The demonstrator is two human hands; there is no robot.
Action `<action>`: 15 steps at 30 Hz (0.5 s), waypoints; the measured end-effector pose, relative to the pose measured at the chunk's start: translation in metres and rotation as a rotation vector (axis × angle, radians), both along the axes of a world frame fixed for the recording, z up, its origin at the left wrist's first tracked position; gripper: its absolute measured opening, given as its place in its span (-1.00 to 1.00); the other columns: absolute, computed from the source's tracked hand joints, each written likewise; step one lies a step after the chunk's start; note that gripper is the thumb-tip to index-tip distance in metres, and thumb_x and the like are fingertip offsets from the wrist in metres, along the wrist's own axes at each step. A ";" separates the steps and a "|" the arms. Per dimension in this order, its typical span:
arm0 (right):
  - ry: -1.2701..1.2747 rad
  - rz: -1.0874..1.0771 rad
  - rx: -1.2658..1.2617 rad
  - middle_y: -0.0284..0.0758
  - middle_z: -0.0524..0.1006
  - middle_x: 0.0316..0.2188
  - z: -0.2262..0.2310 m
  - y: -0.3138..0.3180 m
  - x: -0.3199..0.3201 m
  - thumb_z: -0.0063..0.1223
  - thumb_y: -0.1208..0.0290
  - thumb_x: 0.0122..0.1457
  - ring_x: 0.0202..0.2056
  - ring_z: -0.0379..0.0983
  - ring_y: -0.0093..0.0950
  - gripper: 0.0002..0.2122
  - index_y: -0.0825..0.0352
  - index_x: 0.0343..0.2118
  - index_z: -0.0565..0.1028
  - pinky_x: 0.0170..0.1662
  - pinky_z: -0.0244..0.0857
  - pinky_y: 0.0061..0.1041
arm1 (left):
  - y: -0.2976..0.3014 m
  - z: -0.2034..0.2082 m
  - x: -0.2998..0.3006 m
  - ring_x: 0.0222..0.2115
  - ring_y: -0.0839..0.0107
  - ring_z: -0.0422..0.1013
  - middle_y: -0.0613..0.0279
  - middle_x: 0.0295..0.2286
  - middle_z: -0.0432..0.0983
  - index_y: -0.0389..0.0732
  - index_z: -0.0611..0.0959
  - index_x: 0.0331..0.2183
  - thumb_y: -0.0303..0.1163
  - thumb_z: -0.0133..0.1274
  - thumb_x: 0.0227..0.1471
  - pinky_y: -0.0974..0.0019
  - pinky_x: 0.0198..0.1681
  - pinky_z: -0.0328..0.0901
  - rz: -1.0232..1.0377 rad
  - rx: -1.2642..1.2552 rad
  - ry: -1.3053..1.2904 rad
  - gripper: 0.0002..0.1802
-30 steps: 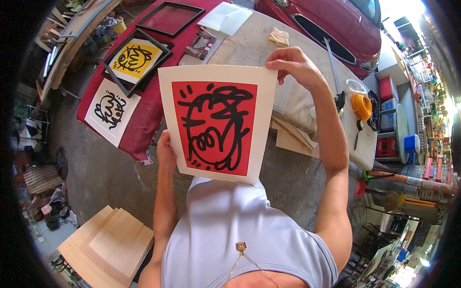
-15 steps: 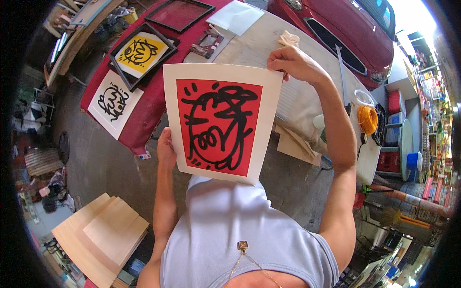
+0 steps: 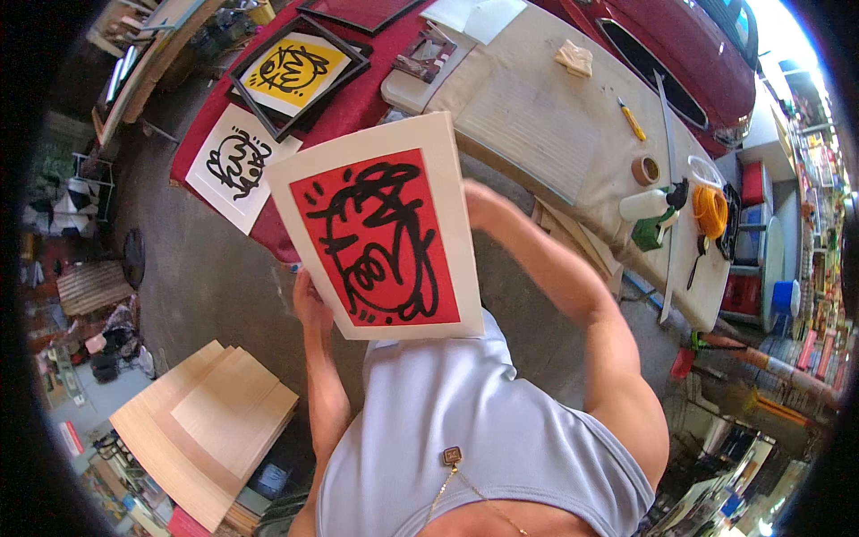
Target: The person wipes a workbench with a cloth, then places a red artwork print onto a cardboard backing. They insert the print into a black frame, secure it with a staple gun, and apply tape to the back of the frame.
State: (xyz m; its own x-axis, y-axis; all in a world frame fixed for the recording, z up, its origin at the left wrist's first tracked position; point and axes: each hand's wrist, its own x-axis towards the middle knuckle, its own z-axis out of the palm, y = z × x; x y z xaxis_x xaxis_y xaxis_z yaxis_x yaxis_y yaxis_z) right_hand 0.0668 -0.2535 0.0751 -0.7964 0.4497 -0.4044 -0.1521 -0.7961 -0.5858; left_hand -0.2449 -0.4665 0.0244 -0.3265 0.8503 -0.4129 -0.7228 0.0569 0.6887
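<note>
A white-bordered art print (image 3: 380, 237) with black brush-like lines on a red field is held up in front of my chest, tilted to the left. My left hand (image 3: 311, 302) grips its lower left edge, the fingers partly behind it. At the right edge, my right hand (image 3: 483, 204) is blurred by motion. Its fingers are hidden behind the print, so their grip does not show. Past the print's left side lies a white sheet with black line art (image 3: 234, 166). Beside that sheet, a yellow print (image 3: 291, 76) sits with a tilted black frame (image 3: 335, 97) over it.
A red-covered table (image 3: 192, 148) stands ahead on the left. The pale covered table (image 3: 528, 116) on the right holds a yellow utility knife (image 3: 632, 121), a tape roll (image 3: 644, 170), a white bottle (image 3: 642, 206) and a long metal ruler (image 3: 668, 179). Wooden boards (image 3: 206, 421) are at lower left. A red car (image 3: 662, 63) is behind.
My right hand has left the print's top right corner and moved down to its right edge. The print has tilted left and shifted slightly. The view has swung, showing more of the right table.
</note>
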 end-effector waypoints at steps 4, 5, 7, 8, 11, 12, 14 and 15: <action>-0.586 0.088 0.464 -0.17 0.53 -0.21 -0.079 -0.096 -0.023 -0.09 0.25 0.18 -0.24 0.50 -0.36 -0.64 0.49 -0.14 0.45 -0.15 0.37 -0.28 | -0.023 0.015 -0.022 -0.14 0.19 0.42 0.09 -0.14 0.47 -0.27 0.45 -0.08 -0.16 -0.30 0.17 0.09 -0.01 0.30 0.011 -0.074 -0.012 -0.55; -0.737 0.112 0.576 -0.18 0.53 -0.21 -0.088 -0.113 -0.029 -0.08 0.25 0.18 -0.24 0.50 -0.36 -0.63 0.50 -0.14 0.45 -0.16 0.38 -0.29 | -0.026 0.017 -0.029 -0.15 0.19 0.42 0.09 -0.14 0.47 -0.28 0.45 -0.08 -0.16 -0.30 0.17 0.09 -0.02 0.30 0.014 -0.117 -0.008 -0.55; -0.789 0.040 0.534 -0.19 0.54 -0.23 -0.074 -0.129 -0.044 -0.08 0.22 0.19 -0.26 0.51 -0.38 -0.62 0.49 -0.14 0.45 -0.18 0.38 -0.32 | -0.034 0.016 -0.042 -0.15 0.19 0.43 0.09 -0.14 0.47 -0.28 0.45 -0.08 -0.17 -0.28 0.17 0.08 -0.02 0.30 -0.038 -0.129 0.126 -0.55; -0.681 -0.048 0.386 -0.21 0.54 -0.24 -0.033 -0.132 -0.053 -0.08 0.20 0.19 -0.29 0.51 -0.39 -0.62 0.48 -0.13 0.45 -0.20 0.38 -0.35 | -0.042 0.016 -0.047 -0.15 0.19 0.42 0.09 -0.14 0.47 -0.27 0.45 -0.08 -0.17 -0.28 0.16 0.08 -0.02 0.30 -0.086 -0.100 0.257 -0.56; -0.162 -0.352 0.041 -0.26 0.55 -0.28 -0.001 -0.149 -0.047 -0.10 0.21 0.21 -0.33 0.49 -0.47 -0.63 0.45 -0.13 0.46 -0.22 0.36 -0.45 | -0.045 0.015 -0.059 -0.13 0.20 0.41 0.10 -0.14 0.47 -0.26 0.45 -0.07 -0.20 -0.26 0.16 0.08 -0.02 0.29 -0.106 -0.106 0.071 -0.58; 0.045 -0.452 -0.043 -0.28 0.55 -0.29 0.007 -0.152 -0.043 -0.11 0.22 0.22 -0.34 0.49 -0.49 -0.65 0.44 -0.13 0.46 -0.22 0.36 -0.48 | -0.042 0.011 -0.060 -0.12 0.20 0.40 0.10 -0.14 0.47 -0.26 0.45 -0.07 -0.21 -0.26 0.16 0.07 -0.02 0.29 -0.083 -0.124 -0.089 -0.59; -0.013 -0.488 0.091 -0.33 0.54 -0.32 0.026 -0.162 -0.038 -0.11 0.29 0.23 -0.32 0.47 -0.57 -0.70 0.42 -0.12 0.46 -0.21 0.33 -0.55 | -0.037 0.002 -0.065 -0.11 0.20 0.39 0.11 -0.13 0.46 -0.24 0.44 -0.05 -0.21 -0.27 0.17 0.06 0.00 0.27 -0.136 -0.174 -0.153 -0.59; -0.066 -0.521 0.130 -0.34 0.54 -0.33 0.031 -0.166 -0.035 -0.10 0.31 0.23 -0.32 0.46 -0.58 -0.71 0.43 -0.13 0.46 -0.21 0.33 -0.56 | -0.031 0.000 -0.066 -0.10 0.20 0.39 0.12 -0.12 0.45 -0.23 0.44 -0.05 -0.21 -0.27 0.17 0.06 0.01 0.26 -0.169 -0.196 -0.183 -0.59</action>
